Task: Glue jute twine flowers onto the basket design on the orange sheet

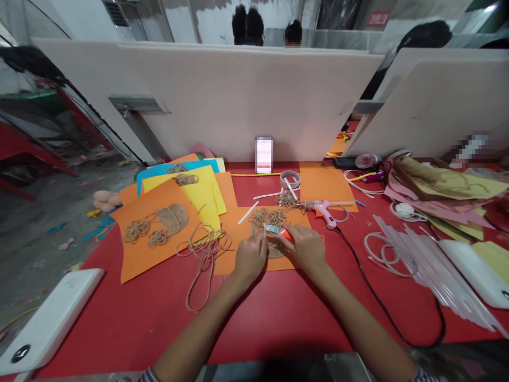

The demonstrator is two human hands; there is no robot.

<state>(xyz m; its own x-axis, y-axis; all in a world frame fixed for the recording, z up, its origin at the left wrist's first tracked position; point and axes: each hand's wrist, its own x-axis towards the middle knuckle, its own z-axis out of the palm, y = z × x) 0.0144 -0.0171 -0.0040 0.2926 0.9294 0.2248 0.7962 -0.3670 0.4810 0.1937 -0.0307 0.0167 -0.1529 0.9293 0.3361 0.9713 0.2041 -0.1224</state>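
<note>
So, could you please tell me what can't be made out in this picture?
Head view:
- Twine piece: partly covered by the left hand and right hand.
- Phone screen: pixelated.
- Person behind the board: mostly hidden by it.
- White device, far right: cut off by the edge.

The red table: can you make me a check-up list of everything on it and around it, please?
Surface: red table, partly covered by paper sheets.
Job's things: coiled twine shapes on orange paper; loose twine beside them.
Clutter: glue gun, clear tubes and piled paper at the right.
Hands: right hand holds a red-and-silver tool; left hand is close to its tip, grip unclear.
Cables: black cord curves from the glue gun towards the front edge.
Surroundings: pale boards behind; scraps on the floor at the left.
</note>
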